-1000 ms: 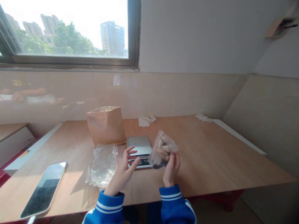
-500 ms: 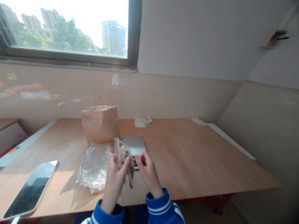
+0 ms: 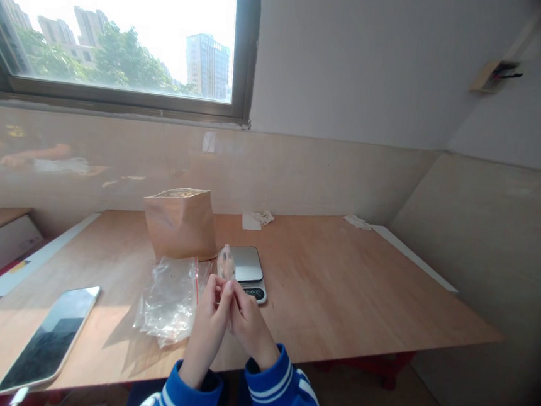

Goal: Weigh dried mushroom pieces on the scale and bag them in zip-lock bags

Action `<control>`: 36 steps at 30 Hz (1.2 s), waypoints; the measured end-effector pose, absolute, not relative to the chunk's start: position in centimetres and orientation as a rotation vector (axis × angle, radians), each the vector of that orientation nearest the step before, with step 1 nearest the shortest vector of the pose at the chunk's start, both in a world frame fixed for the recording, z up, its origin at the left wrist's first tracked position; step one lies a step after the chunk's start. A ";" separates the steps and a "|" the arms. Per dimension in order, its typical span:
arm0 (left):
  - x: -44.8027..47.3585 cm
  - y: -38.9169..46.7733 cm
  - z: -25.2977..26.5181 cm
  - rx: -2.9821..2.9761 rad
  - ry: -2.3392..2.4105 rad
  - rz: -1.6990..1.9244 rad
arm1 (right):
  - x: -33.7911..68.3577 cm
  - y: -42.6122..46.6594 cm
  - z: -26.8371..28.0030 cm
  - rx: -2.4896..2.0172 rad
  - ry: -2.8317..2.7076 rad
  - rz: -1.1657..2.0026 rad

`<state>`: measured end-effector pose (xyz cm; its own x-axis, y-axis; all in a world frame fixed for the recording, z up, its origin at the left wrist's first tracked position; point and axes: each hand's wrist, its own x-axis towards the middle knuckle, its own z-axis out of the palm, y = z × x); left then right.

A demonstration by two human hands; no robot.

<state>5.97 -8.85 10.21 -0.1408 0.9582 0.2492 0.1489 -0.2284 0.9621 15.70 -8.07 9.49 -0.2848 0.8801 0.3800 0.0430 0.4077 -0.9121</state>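
Observation:
A small clear zip bag (image 3: 226, 263) is pinched between my two hands, its far part sticking up beyond my fingertips. My left hand (image 3: 211, 315) is closed on it from the left. My right hand (image 3: 249, 324) meets it from the right, thumb and fingers pressed together. Most of the bag and what lies inside are covered by my fingers. Just behind stands a kitchen scale (image 3: 248, 265) with a silver plate and a dark display. Left of my left hand lies a pile of clear zip bags (image 3: 167, 301), one with a red seal line.
An open brown paper bag (image 3: 180, 227) stands upright behind the pile. A phone (image 3: 50, 342) with a cable lies at the left front of the wooden table (image 3: 361, 299). Crumpled white tissues (image 3: 262, 217) rest near the wall.
My right hand has moved left to join my left hand on the zip bag. The bag has turned edge-on, hiding its contents more. The view has shifted slightly.

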 end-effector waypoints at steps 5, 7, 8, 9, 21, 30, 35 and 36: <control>5.4 -9.0 10.3 1.413 1.332 1.416 | 16.0 -8.6 10.2 -0.746 -1.660 1.141; 5.3 -9.0 10.4 1.390 1.306 1.433 | 16.2 -8.5 10.2 -0.750 -1.659 1.135; 5.2 -8.9 10.4 1.376 1.292 1.449 | 16.3 -8.5 10.1 -0.760 -1.663 1.119; 5.2 -8.9 10.4 1.364 1.279 1.459 | 16.3 -8.4 9.9 -0.776 -1.670 1.096; 2.3 -8.5 9.6 1.395 1.523 1.505 | 19.3 -6.4 7.5 -1.171 -1.490 0.613; 2.7 -8.4 9.7 1.178 1.280 1.466 | 19.1 -7.2 9.2 -1.001 -1.063 0.862; 4.6 -7.6 7.5 0.842 1.160 1.442 | 17.3 -7.9 10.3 -0.767 -0.930 1.086; 5.1 -7.6 7.2 0.804 1.093 1.409 | 16.9 -8.0 10.2 -0.746 -0.952 1.110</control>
<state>5.06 -7.64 7.23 -0.1428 0.9836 -0.1103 -0.3515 0.0538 0.9346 16.94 -8.02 10.23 0.1499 0.9567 0.2494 -0.3925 0.2891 -0.8731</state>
